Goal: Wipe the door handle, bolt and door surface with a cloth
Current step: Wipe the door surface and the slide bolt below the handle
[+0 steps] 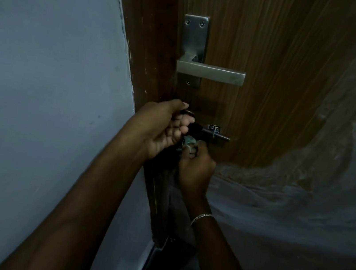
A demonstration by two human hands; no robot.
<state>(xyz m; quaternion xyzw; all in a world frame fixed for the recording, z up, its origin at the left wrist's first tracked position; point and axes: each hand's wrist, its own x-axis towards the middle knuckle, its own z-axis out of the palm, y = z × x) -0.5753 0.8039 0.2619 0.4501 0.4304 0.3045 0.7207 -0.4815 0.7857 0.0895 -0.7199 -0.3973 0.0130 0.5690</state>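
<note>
Soft, light cloth (pixel 188 141) bunched in right hand (pixel 195 168) fingers; left hand (pixel 164 128) curled at hard bolt (pixel 215 134).

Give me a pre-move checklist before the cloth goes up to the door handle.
1. Cloth in hand: ok, the right hand grips a greenish cloth.
2. Lever handle clear of obstruction: ok.
3. Left hand free: not ok, curled around something dark by the bolt.
4. Bolt wiped clean: cannot tell, too dim.
5. Plastic sheet clear of handle: ok, it hangs to the right.
6. Door latched: cannot tell.
</note>
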